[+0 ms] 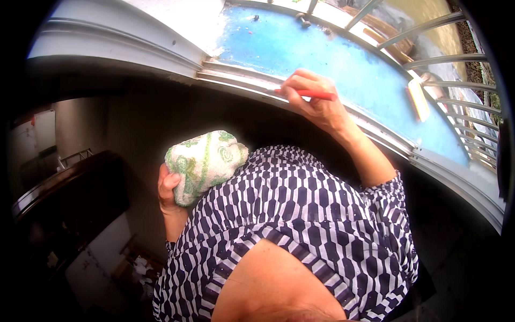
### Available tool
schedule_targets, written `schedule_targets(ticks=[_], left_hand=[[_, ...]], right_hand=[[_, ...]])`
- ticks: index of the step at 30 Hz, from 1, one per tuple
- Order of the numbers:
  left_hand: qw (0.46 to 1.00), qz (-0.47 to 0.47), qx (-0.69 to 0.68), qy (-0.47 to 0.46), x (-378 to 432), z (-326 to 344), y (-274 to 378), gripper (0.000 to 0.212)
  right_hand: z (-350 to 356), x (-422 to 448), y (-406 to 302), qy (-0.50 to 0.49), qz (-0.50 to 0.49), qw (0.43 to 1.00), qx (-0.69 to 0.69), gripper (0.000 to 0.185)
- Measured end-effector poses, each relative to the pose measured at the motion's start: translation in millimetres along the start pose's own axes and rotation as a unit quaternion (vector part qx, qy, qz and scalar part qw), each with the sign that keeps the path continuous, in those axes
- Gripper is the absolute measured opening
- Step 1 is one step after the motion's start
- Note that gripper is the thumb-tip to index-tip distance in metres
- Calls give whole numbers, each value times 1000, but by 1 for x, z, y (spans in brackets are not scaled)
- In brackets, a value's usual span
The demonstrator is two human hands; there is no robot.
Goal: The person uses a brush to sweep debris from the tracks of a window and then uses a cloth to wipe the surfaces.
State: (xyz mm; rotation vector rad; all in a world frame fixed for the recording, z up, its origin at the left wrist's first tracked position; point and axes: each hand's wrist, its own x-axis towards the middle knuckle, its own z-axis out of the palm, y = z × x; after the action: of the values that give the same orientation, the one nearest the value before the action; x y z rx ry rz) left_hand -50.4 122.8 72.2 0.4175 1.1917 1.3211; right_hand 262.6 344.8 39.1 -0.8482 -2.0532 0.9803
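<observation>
My left hand (168, 187) holds a folded cloth (207, 163), white with a green pattern, against the front of my patterned top. My right hand (314, 94) grips a slim tool with a red handle (320, 95) over the window's sliding track (241, 80). The thin end of that tool points left along the track; its tip is blurred, so its kind and whether it touches the track cannot be told.
Beyond the track lies a blue sill board (281, 44), with a yellow-and-white brush-like object (419, 100) at its right. Curved metal bars (422, 29) edge the board. A white window frame (120, 44) runs to the upper left. Dark furniture (72, 177) stands at the left.
</observation>
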Motion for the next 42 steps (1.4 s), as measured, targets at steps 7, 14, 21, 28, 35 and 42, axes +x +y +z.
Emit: schedule_targets(ticks=[7, 14, 21, 28, 35, 42], left_hand=[[999, -19, -6, -42, 13, 7, 6, 68], [999, 23, -37, -4, 6, -18, 6, 72], [999, 19, -33, -5, 12, -18, 9, 71], [1000, 13, -22, -14, 8, -19, 9, 69], [999, 15, -41, -11, 8, -24, 1, 69], [1000, 12, -23, 1, 15, -27, 7, 72]], right_hand=[[21, 31, 3, 20, -42, 998, 30, 10], [-25, 9, -6, -48, 109, 992, 48, 18], [4, 30, -5, -85, 59, 994, 29, 19], [28, 50, -20, 9, -55, 998, 38, 14], [12, 39, -7, -73, 1, 997, -5, 18], [18, 43, -17, -9, -18, 998, 65, 13]])
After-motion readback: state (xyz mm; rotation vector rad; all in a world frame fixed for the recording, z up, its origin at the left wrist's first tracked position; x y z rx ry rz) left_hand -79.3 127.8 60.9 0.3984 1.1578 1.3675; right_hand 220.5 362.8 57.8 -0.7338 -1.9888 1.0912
